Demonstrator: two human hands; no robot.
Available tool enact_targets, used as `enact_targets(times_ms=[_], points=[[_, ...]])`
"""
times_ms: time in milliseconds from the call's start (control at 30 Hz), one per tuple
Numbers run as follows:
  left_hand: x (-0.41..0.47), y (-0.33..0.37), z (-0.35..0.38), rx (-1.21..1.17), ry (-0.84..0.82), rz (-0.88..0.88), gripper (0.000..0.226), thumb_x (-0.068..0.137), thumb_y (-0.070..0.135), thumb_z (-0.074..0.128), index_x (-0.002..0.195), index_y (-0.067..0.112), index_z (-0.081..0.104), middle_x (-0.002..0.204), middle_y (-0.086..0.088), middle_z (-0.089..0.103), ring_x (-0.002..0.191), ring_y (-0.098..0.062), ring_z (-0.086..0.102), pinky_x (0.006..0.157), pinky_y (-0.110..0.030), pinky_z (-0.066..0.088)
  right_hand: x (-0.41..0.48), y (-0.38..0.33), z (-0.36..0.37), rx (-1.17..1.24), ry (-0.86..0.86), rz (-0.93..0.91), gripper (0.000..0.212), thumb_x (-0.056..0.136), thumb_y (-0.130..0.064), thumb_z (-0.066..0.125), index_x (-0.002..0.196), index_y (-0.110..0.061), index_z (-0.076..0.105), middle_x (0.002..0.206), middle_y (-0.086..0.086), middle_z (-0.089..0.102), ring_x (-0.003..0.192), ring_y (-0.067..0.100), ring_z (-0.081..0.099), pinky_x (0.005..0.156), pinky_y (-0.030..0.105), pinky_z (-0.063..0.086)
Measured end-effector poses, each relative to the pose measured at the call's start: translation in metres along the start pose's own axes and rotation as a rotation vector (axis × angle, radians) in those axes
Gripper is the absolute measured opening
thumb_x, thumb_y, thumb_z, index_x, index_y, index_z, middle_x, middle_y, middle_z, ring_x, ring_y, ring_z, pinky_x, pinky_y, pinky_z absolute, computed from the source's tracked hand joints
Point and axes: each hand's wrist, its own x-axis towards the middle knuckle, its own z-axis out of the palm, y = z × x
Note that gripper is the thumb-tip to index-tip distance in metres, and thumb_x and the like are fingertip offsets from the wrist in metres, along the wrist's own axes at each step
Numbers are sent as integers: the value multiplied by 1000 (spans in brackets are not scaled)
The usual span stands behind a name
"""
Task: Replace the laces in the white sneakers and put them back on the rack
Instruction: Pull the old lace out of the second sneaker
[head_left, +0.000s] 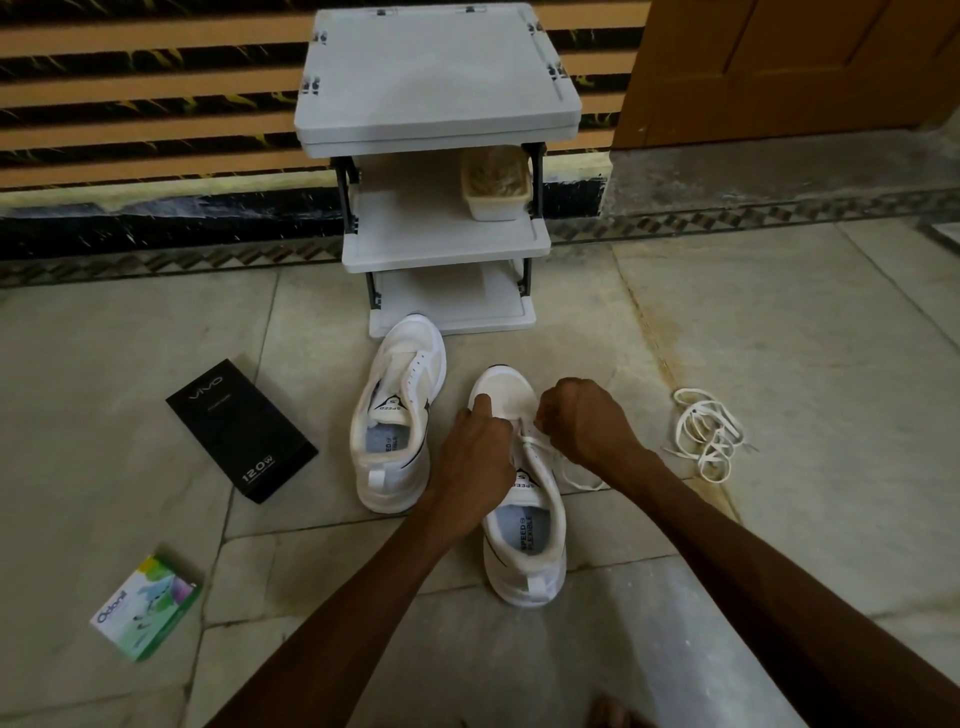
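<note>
White lace (535, 451) is pinched by the clenched right hand (584, 422), the sneaker (522, 582) being gripped steady by the left hand (475, 457) for threading.

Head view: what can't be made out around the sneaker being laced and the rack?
All in the head view.
Which eyelets of the nearer sneaker are threaded: the left hand and the right hand, which pinches the lace, cover them.
Left hand's fingers: hidden under its back.
Contents of the basket on the rack: shadowed, blurred.
</note>
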Motion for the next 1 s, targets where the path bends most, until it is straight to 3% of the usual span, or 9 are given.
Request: enact_targets(times_ms=[67,200,333,433,533,667,767,867,1000], points=[[0,0,-1,4,2,6,33,91,13,59,123,11,62,136,-8,38,118,-26,45,90,-31,41,-1,-1,4,23,22,29,24,92,-29,62,83,-9,73,85,7,67,76,23,64,71,33,52],[0,0,-1,27,-1,8,33,91,15,57,124,13,61,136,-8,38,118,-27,44,92,-31,40,-2,-4,7,93,31,95,55,101,-47,38,55,-16,40,54,0,41,48,14,41,59,29,38],[1,2,-2,15,-21,-1,32,91,16,58,123,10,62,140,-10,36,120,-28,43,91,-33,42,1,-5,11,13,-26,176,33,90,-39,63,80,-7,66,77,10,66,67,24,63,60,26,41],[0,2,-3,13,-29,0,32,91,15,58,122,10,62,140,-10,36,119,-28,43,90,-32,41,3,-5,11,24,-56,202,23,88,-25,63,89,-3,68,87,14,70,79,29,68,62,26,41],[-1,2,-4,16,-18,20,32,91,13,57,123,9,62,137,-11,39,119,-28,43,91,-32,38,-2,-11,-13,519,-58,251,15,91,-10,57,83,-6,69,84,12,68,78,24,65,63,26,46],[0,2,-5,24,-14,44,33,92,13,55,124,10,61,136,-13,40,119,-28,42,93,-30,35,-15,-33,-94,1274,174,80,16,94,-2,42,85,-6,55,95,9,59,92,20,58,83,31,53],[-2,4,-6,45,-14,56,34,92,12,55,125,9,60,135,-13,42,121,-27,40,94,-30,34,-13,-35,-134,1572,263,37,19,99,-6,40,91,-12,57,101,5,64,96,18,63,82,32,56],[-3,5,-4,62,-15,68,34,91,12,56,124,10,60,133,-12,42,119,-26,41,92,-31,37,-5,-28,-113,1173,290,166,20,97,-8,46,87,-16,61,90,5,70,68,11,61,60,26,50],[-3,4,-4,46,-11,52,33,90,13,56,122,13,62,132,-10,40,115,-26,43,89,-32,41,2,-9,-43,386,69,128,14,92,-19,62,91,-16,75,94,2,73,76,13,65,69,26,49]])
